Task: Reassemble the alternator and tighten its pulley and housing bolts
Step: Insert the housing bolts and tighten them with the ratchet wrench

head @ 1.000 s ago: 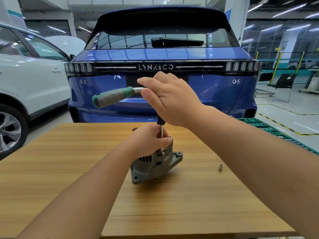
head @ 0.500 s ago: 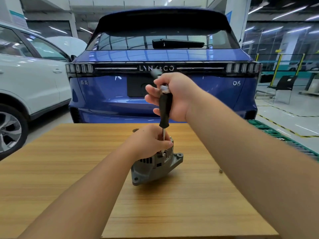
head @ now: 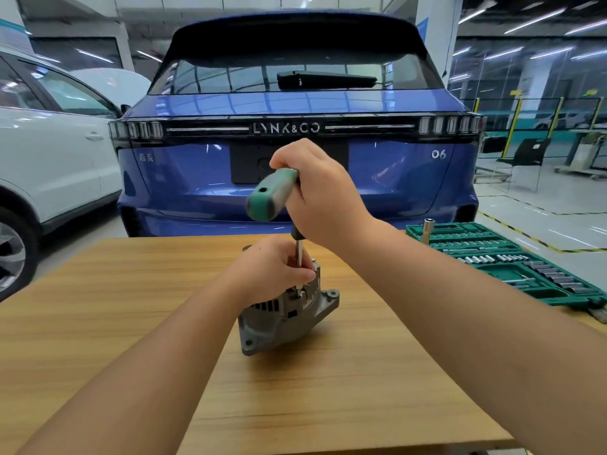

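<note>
Near table [head: 98, 323] middle: alternator [head: 285, 318] lying tilted. Left hand [head: 272, 270] gripping its top, fingers curled round driver shaft, probably steadying housing and guiding tip onto housing bolt. Right hand [head: 323, 198] wrapping green T-handle driver [head: 271, 195] at top for turning force. Socket set [head: 512, 264] sitting open at right table edge, within reach.

**Workshop surroundings**

A wooden table [head: 98, 323] occupies the foreground. Behind it stands a blue car [head: 295, 178], rear facing the camera. A white car [head: 49, 165] is parked at the left. The pale glossy floor [head: 542, 205] carries yellow-black marking lines. Ceiling strip lights [head: 525, 24] illuminate the hall. Glass partitions [head: 525, 126] and a black chair [head: 528, 156] stand at the right.
</note>
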Demonstrator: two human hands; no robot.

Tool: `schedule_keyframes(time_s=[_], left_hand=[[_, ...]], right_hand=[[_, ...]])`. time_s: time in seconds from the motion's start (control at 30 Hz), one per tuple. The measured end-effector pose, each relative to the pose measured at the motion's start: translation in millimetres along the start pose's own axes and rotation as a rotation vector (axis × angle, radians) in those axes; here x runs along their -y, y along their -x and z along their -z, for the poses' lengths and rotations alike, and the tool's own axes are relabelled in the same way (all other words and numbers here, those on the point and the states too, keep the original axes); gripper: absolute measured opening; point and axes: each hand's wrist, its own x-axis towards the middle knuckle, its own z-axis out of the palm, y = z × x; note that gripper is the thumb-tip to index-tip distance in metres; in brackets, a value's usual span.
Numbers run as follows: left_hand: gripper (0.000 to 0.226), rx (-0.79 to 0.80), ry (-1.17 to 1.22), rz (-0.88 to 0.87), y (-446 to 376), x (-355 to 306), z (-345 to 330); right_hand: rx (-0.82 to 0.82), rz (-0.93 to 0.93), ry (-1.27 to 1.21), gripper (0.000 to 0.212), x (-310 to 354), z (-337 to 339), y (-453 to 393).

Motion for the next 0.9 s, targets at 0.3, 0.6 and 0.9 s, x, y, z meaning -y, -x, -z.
schedule_keyframes(time_s=[0.3,0.6,0.9], left_hand=[[0.009,0.006,-0.036,-0.014,3.7,-4.6,-0.3],[0.009,0.019,-0.04,-0.036,5.5,-4.3,1.3],[0.012,0.057,0.01,-0.021,5.8,-4.5,1.7]], right_hand=[[0.248,-0.089,0.35,0.02,12.6,3.7,-14.0],[0.656,-0.339,0.405,0.048,16.1,27.2,-62.0],[0.563,-1.084,-0.78,0.013,13.0,38.2,-54.9]])
